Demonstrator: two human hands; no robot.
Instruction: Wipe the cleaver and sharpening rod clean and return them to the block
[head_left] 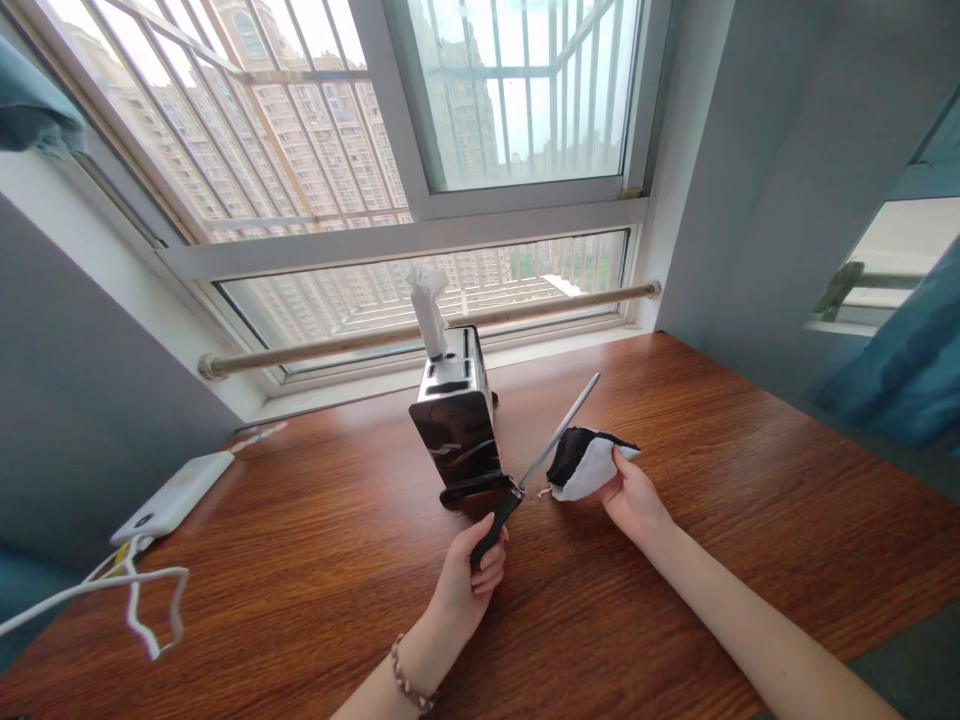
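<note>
My left hand (474,572) is wrapped round the black handle of a sharpening steel (562,428). Its long grey rod slants up and away to the right. In my right hand (636,500) is a folded black and white cloth (589,465), pinched at its right side with the thumb on top. The cloth is beside the rod, with a small gap between them. Just beyond my left hand stands a knife block (459,440) with a glossy black front and a silver slotted top. A white, crumpled, tissue-like thing (429,310) sticks up at its top.
The brown wooden table (337,580) reaches to the window sill. On its left lies a white power bank (172,495) with a looped white cable (154,575). A metal rail (525,312) crosses in front of the window. Blue curtains (900,350) hang at the right.
</note>
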